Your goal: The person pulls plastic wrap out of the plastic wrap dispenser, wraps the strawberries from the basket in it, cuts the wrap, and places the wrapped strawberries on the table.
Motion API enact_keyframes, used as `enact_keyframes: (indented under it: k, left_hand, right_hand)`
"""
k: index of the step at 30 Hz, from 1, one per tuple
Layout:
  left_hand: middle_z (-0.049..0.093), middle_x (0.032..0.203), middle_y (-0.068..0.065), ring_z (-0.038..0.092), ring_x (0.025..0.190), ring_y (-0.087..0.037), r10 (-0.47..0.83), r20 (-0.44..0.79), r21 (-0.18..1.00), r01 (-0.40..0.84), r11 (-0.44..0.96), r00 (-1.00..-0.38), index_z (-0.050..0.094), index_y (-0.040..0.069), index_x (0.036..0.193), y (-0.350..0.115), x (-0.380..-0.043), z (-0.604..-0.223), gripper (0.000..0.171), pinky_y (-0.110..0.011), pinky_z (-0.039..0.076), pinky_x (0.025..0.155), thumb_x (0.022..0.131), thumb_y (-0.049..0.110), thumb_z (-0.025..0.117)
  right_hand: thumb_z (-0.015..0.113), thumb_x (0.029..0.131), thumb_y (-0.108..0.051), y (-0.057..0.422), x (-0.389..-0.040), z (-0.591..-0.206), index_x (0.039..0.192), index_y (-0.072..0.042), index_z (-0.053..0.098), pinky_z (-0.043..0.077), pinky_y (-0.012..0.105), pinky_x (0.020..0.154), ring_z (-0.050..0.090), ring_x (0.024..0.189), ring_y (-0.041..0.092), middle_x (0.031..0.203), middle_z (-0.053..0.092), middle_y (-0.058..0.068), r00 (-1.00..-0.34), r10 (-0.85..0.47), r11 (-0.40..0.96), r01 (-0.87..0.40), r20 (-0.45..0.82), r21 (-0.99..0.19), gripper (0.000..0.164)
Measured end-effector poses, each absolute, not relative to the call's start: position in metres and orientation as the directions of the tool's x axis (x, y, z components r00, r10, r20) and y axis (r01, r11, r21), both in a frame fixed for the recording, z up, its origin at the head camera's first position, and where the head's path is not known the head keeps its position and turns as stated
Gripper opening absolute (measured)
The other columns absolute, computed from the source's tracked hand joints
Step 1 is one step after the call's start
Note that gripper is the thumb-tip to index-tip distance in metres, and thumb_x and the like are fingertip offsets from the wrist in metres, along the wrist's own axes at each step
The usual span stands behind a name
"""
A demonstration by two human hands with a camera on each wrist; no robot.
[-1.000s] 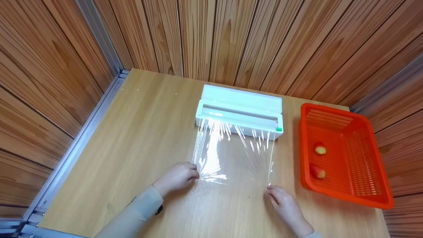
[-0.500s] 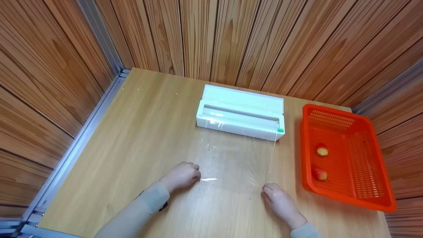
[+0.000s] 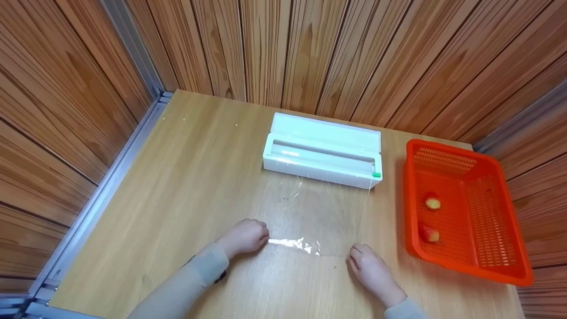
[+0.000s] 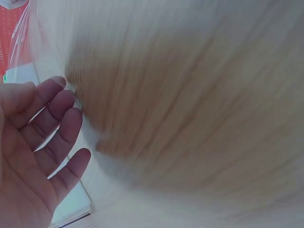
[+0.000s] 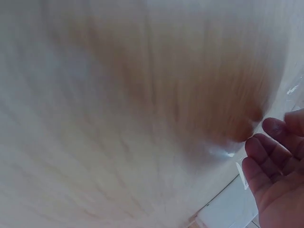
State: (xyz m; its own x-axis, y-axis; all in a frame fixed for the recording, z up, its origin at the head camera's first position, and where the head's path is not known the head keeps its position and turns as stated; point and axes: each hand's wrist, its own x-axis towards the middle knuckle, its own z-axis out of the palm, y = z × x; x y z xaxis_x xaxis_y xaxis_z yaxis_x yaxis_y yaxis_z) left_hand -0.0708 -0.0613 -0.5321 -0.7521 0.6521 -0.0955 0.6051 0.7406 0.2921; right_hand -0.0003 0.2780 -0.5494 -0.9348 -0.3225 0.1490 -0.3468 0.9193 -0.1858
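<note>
A sheet of clear plastic wrap [image 3: 294,243] runs from the white wrap dispenser [image 3: 323,170] towards me, low over the table. At the sheet's near left corner my left hand [image 3: 245,236] pinches the film between thumb and forefinger; its other fingers are loosely bent in the left wrist view [image 4: 45,137]. My right hand [image 3: 371,271] pinches the near right corner. The right wrist view shows its thumb and forefinger close together [image 5: 280,156]. The dispenser's lid [image 3: 325,133] stands open at the back, and a green slider [image 3: 376,175] sits at its right end.
An orange plastic basket [image 3: 469,275] stands to the right of the dispenser. Two red pieces with pale yellow faces, a rear piece [image 3: 433,201] and a front piece [image 3: 429,233], lie inside it. Wood-panelled walls [image 3: 266,53] enclose the table [image 3: 177,186] at the back and sides.
The wrap was taut and glaring between dispenser and hands; now it lies lower and flatter, with less glare. My right hand has shifted slightly left, and my left hand barely right.
</note>
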Motion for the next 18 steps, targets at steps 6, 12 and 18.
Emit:
enact_keyframes:
  k: [6, 12, 18]
  left_hand:
    - [0.06, 0.07, 0.002, 0.055, 0.064, -0.014, 0.624, -0.072, 0.259, 0.59, 0.765, -0.778, 0.062, 0.015, 0.079, -0.056, -0.07, -0.534, 0.018, -0.031, 0.045, 0.064, 0.087, 0.025, 0.049]
    - [0.059, 0.065, -0.001, 0.054, 0.057, -0.016, 0.634, 0.006, 0.145, 0.628, 0.765, -0.773, 0.06, 0.013, 0.076, -0.051, -0.068, -0.538, 0.014, -0.031, 0.043, 0.055, 0.084, 0.019, 0.051]
    - [0.06, 0.073, -0.003, 0.056, 0.065, -0.019, 0.604, -0.054, 0.174, 0.588, 0.79, -0.795, 0.059, 0.013, 0.083, -0.05, -0.066, -0.539, 0.014, -0.033, 0.044, 0.059, 0.087, 0.018, 0.047]
  right_hand:
    - [0.06, 0.079, -0.017, 0.271, -0.003, -0.547, 0.081, -0.009, 0.064, 0.048, 0.032, 0.07, 0.052, 0.076, 0.015, 0.08, 0.058, 0.0, -0.961, -0.252, 0.945, -0.271, 0.116, -0.186, 0.009]
    - [0.062, 0.075, -0.013, 0.264, -0.009, -0.548, 0.071, -0.009, 0.062, 0.046, 0.03, 0.064, 0.048, 0.069, 0.014, 0.071, 0.056, -0.001, -0.972, -0.197, 0.956, -0.22, 0.131, -0.195, 0.006]
    - [0.064, 0.07, -0.002, 0.262, -0.012, -0.549, 0.068, -0.01, 0.058, 0.044, 0.028, 0.059, 0.045, 0.065, 0.013, 0.066, 0.052, -0.001, -0.968, -0.196, 0.952, -0.226, 0.156, -0.205, 0.01]
